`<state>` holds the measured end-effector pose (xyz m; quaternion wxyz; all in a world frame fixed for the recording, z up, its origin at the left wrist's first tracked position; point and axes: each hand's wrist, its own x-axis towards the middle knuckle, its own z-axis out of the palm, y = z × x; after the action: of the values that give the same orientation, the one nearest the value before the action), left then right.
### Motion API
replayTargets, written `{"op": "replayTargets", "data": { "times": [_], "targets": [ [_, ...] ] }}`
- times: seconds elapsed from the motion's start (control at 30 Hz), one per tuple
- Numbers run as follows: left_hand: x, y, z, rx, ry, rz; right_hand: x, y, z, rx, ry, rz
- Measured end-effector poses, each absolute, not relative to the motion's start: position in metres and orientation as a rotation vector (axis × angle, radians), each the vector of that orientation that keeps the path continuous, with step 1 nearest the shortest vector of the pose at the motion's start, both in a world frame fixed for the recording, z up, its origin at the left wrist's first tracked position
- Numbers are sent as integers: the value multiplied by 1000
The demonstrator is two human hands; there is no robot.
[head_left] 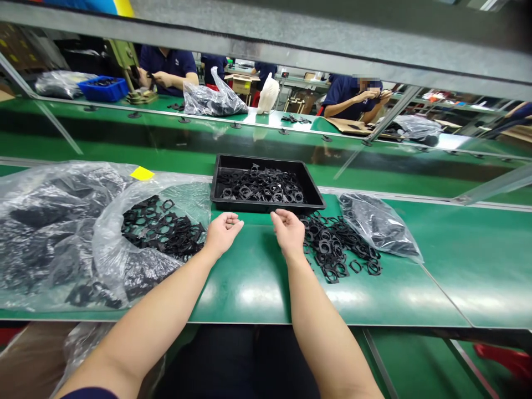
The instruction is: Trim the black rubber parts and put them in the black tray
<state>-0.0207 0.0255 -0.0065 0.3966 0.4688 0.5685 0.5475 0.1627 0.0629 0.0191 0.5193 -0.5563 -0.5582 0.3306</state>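
Note:
My left hand [223, 233] hovers over the green table, its fingers curled with thumb near fingertips; whatever it may hold is too small to make out. My right hand [288, 230] is just in front of the black tray [266, 207], thumb and fingers pressed together, contents hidden. Many black ring-shaped parts [272, 188] fill the tray. To the right of my right hand lies a loose pile of similar black parts [330, 244]. Left of my left hand, more black parts [162, 227] spill from an opened clear plastic bag [108, 221].
A closed clear bag of black parts [378, 224] lies on the right of the green table [465, 244]. A metal rail [266, 47] crosses overhead. Behind it stand a blue bin [103, 90], other bags and people at another bench.

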Motion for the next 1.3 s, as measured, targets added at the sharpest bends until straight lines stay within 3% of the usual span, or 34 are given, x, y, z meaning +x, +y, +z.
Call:
{"op": "replayTargets", "data": {
  "times": [0.1, 0.2, 0.53, 0.77, 0.93, 1.17, 1.3],
  "targets": [
    [-20, 24, -7, 1241, 1443, 1379, 168, 63, 10, -1598, -1635, 293],
    [-19, 22, -6, 1328, 1470, 1377, 174, 64, 5, -1822, -1810, 67],
    [-12, 8, 2, 1479, 1508, 1343, 169, 63, 3, -1665, -1964, 142],
    [-52, 1, 29, 2068, 1881, 898, 169, 55, 13, -1838, -1815, 42],
    [-96, 3, 26, 2118, 2038, 680, 172, 61, 5, -1778, -1852, 129],
    [-111, 10, 29, 2140, 1955, 664, 164, 64, -3, -1269, -1805, 397],
    [-103, 14, 45, 1974, 1866, 946, 154, 61, -2, -1127, -1619, 691]
  ]
}}
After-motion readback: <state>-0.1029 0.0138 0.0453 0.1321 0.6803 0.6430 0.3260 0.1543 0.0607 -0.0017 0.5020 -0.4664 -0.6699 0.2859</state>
